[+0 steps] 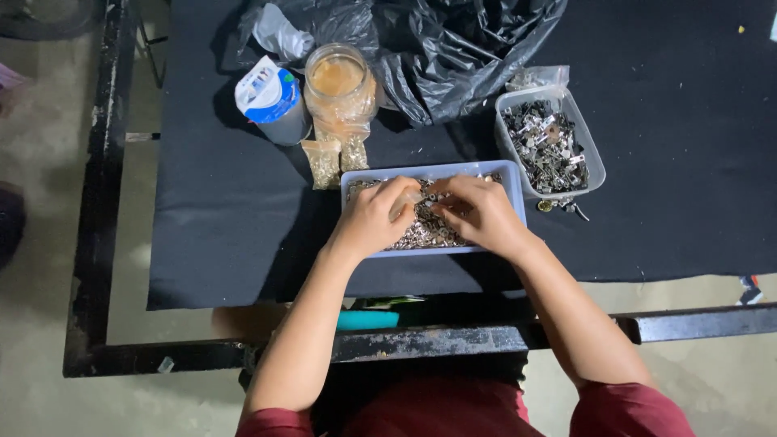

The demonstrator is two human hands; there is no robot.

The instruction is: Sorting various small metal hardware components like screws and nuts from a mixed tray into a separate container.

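Note:
A shallow pale-blue tray [511,180] full of small silvery metal parts [421,233] lies on a black cloth. Both my hands rest over it. My left hand [374,217] has its fingers curled at the tray's middle, seemingly pinching a small clear bag [407,204]. My right hand [479,212] meets it from the right, fingertips bent down onto the parts beside the bag. Whether the right fingers hold a part is hidden.
A clear tub [595,162] of mixed metal hardware stands right of the tray. Behind are a glass jar [340,81] with tan contents, two small bags of brassy parts [324,162], a blue-white container [271,97], and a crumpled black plastic bag [461,48]. A black metal frame [696,322] borders the cloth.

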